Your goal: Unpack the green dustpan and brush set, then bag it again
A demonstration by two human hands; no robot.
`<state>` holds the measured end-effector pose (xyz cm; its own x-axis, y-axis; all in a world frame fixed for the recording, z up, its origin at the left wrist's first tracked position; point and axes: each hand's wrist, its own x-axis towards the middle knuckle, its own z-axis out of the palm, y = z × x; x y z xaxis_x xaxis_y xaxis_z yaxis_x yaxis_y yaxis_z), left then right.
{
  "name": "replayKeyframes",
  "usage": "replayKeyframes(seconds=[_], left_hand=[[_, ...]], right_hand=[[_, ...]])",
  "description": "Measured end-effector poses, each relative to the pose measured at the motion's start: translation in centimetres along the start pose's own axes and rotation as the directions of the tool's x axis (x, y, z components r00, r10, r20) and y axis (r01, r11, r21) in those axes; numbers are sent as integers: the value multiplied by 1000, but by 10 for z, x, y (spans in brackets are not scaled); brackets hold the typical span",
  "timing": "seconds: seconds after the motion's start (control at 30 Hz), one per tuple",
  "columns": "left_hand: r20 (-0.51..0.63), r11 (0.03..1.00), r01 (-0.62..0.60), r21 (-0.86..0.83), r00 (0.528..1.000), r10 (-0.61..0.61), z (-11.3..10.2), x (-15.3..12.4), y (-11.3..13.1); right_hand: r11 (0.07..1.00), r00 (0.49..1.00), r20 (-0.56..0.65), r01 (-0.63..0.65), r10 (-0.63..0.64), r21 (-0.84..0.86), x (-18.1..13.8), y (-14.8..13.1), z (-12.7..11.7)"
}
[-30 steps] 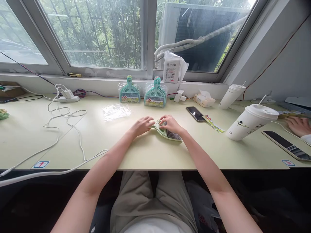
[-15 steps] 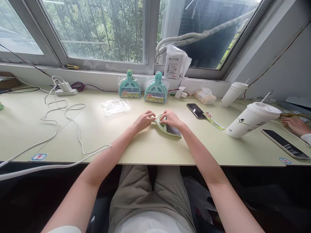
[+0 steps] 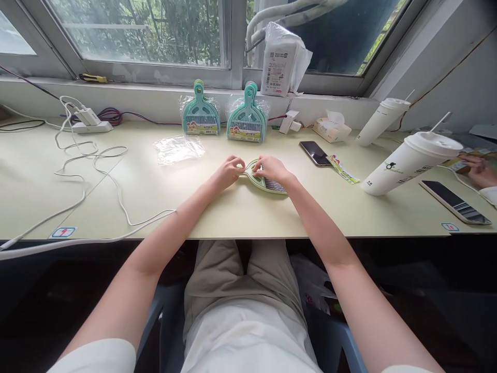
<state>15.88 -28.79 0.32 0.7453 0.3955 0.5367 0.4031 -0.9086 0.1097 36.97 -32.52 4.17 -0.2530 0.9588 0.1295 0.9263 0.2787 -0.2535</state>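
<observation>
A light green hand brush and dustpan set lies on the table in front of me, its handle pointing left and its dark bristles to the right. My left hand pinches the end of the handle. My right hand is closed over the upper part of the set, where the handle widens; its fingertips partly hide it. Behind and to the left lies a crumpled clear plastic bag. Two stacks of wrapped teal brush and dustpan sets, one left and one right, lean against the wall under the window.
A phone, a printed label strip and a large white cup stand or lie to the right. Another person's hand rests beyond a second phone. White cables sprawl across the left. A tissue pack sits at the back.
My view has tipped downward, so the table appears higher in the picture. Both hands stay on the green brush and dustpan set, with little visible change in their grip.
</observation>
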Motion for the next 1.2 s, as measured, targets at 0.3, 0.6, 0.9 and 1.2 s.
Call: replayKeyframes(seconds=[0.3,0.6,0.9,1.2], left_hand=[[-15,995,9,104,1000,-7,-3,-4,0],[-346,840,371,-397,787,-511,-19,3,15],[249,29,350,-936,720,-648,13,18,61],[256,-204,170,-964,386,-886,-10,8,0]], right_hand=[[1000,998,-70,-4,4,-4,-10,0,1],[984,922,-364,-75,129,159,-11,-10,4],[988,755,-646,-19,115,153,-8,-19,11],[668,426,-641,-720,639,187,-32,125,-16]])
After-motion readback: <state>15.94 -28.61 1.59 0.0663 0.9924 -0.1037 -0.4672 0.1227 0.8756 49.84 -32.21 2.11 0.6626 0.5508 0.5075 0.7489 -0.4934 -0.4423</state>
